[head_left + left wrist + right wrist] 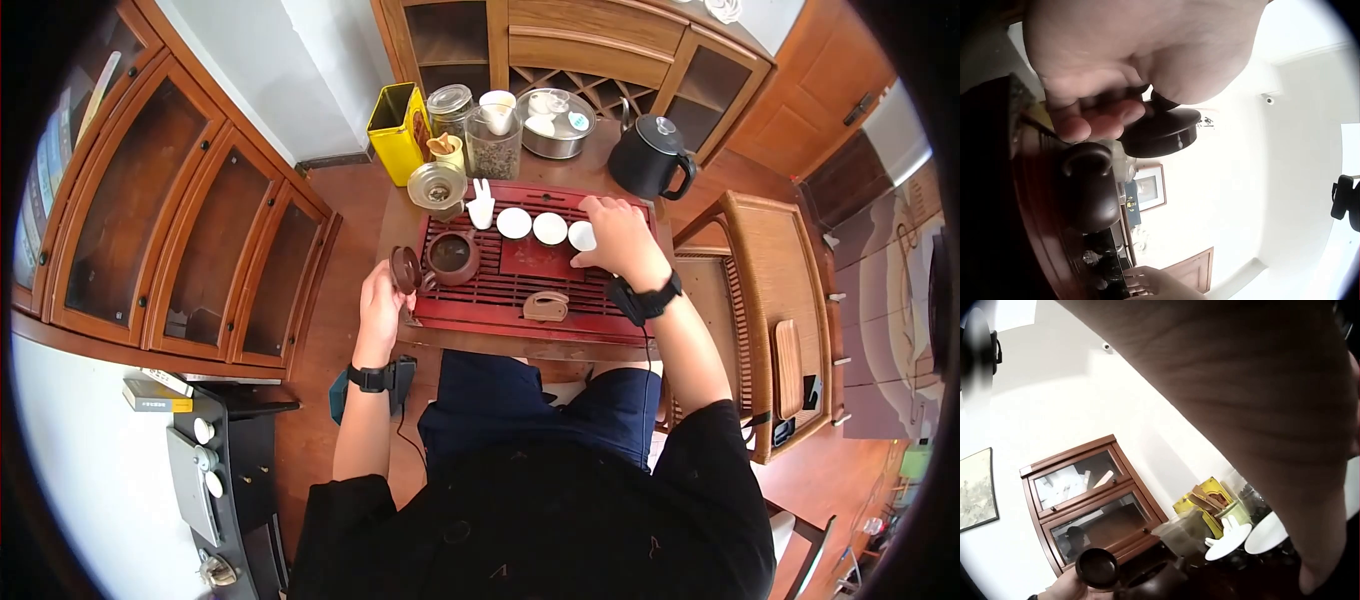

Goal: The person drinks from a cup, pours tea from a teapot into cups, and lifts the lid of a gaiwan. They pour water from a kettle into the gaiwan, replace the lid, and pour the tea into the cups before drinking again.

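My left hand (378, 305) grips a brown teapot lid (404, 268), which is tipped on edge beside the teapot. The lidless brown teapot (470, 264) stands at the left of the red slatted tea tray (470, 318), its dark inside showing from above. My right hand (622, 240) hovers at the tray's right side, thumb and fingers spread on either side of a white teacup (581, 236). The palm covers part of that cup. Two more white teacups, a middle one (550, 229) and a left one (514, 223), sit in line with it.
A white two-pronged figurine (481, 206) and a glass strainer (437, 186) stand behind the teapot. Farther back are a yellow tin (399, 135), a jar of leaves (493, 155), a round steel container (557, 130) and a black kettle (652, 158). A small brown piece (546, 306) lies in front.
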`<state>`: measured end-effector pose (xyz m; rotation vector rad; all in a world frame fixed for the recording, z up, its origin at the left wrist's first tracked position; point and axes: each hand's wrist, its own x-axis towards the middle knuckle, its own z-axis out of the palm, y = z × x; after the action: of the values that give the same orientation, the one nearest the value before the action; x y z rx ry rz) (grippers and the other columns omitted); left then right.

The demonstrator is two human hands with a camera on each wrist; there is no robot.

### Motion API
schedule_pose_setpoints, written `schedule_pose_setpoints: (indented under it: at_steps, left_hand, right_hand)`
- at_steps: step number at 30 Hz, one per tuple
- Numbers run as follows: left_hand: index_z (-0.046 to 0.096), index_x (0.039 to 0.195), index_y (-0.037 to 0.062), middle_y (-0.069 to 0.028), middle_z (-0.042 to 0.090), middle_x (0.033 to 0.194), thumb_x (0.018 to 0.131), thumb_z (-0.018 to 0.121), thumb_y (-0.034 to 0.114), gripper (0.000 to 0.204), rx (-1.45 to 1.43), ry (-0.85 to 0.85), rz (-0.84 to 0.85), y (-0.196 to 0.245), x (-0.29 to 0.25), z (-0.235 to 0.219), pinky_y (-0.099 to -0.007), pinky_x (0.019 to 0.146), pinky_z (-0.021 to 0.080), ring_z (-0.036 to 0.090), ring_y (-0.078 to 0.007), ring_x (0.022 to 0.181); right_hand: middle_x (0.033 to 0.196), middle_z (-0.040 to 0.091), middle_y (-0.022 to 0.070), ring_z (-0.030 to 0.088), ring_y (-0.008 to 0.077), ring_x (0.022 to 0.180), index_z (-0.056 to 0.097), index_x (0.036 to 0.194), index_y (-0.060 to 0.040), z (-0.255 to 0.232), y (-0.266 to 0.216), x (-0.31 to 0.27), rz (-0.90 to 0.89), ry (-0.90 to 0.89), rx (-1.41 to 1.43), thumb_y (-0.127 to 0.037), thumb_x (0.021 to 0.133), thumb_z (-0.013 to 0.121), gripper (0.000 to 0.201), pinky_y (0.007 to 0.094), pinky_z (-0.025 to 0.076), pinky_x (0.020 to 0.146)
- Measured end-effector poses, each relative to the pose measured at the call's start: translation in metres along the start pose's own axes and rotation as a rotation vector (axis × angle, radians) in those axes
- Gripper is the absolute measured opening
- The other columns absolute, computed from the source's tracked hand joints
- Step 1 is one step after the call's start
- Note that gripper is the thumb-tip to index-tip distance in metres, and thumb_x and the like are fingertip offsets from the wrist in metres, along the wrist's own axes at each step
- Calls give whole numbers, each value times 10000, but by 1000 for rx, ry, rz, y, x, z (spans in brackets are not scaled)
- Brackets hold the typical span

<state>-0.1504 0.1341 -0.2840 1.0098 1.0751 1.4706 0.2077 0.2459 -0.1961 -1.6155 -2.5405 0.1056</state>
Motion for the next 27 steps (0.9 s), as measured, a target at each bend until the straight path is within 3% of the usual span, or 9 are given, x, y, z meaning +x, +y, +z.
schedule_pose_setpoints:
  at_steps: [3,5,7,8,9,12,16,18,27]
  left_hand:
    - [545,859,62,-1,531,716,1106,442,254,329,204,46,-72,29,10,12,-270,587,443,502,-92,623]
    - [507,806,43,-43,501,679,1093,496,244,352,388,11,-48,43,21,19,-316,581,441,508,-120,616]
    - [478,798,9,-110,464,664,1086,524,259,384,813,-51,165,49,30,31,-379,591,442,534,-159,626]
    - [493,839,-13,-183,484,688,1065,556,262,362,912,-77,214,56,32,38,-434,621,450,572,-266,631]
    - [493,839,-13,-183,484,688,1065,556,262,362,915,-75,213,60,35,44,-434,621,450,572,-266,631]
    - [560,836,-14,-238,632,785,1018,575,253,323,1276,-189,306,62,43,61,-501,696,499,624,-434,756]
    - [548,825,-17,-241,623,792,1020,563,267,345,1421,-227,351,61,47,72,-528,715,474,618,-445,786]
    - [609,851,-22,-228,676,811,998,561,275,334,1570,-247,310,64,48,76,-526,757,533,671,-416,832]
    - [622,847,-26,-239,681,818,987,567,277,338,1670,-287,239,66,54,80,-534,776,530,674,-421,836]
  right_hand:
    - [1153,660,158,615,357,1147,621,1196,-55,-30,-7,-27,-43,129,120,-244,657,933,650,475,500,961]
    - [1144,656,143,622,361,1119,630,1173,-40,-49,-12,-47,-162,352,249,-162,711,892,545,472,503,959]
    - [1147,653,138,625,359,1113,641,1141,-34,-68,-17,-71,-178,389,336,-130,726,875,486,460,507,957]
    - [1151,651,133,627,357,1106,652,1110,-29,-73,-18,-83,-189,422,420,-98,741,858,428,448,512,955]
    - [1151,651,133,627,357,1106,652,1110,-29,-74,-16,-94,-191,421,423,-98,741,858,428,448,512,955]
    - [1197,655,143,636,351,1108,679,1044,-32,-73,-5,-125,-145,434,554,-58,758,843,330,415,524,945]
    - [1186,671,152,664,321,1078,680,1029,-25,-68,21,-158,-70,449,638,-24,763,836,309,388,532,921]
    - [1180,676,151,667,315,1068,679,1024,-23,-63,34,-173,-4,457,657,-17,764,831,301,382,531,913]
    - [1166,686,136,646,228,967,676,1011,-15,-40,69,-206,137,459,729,4,785,807,262,326,526,831]
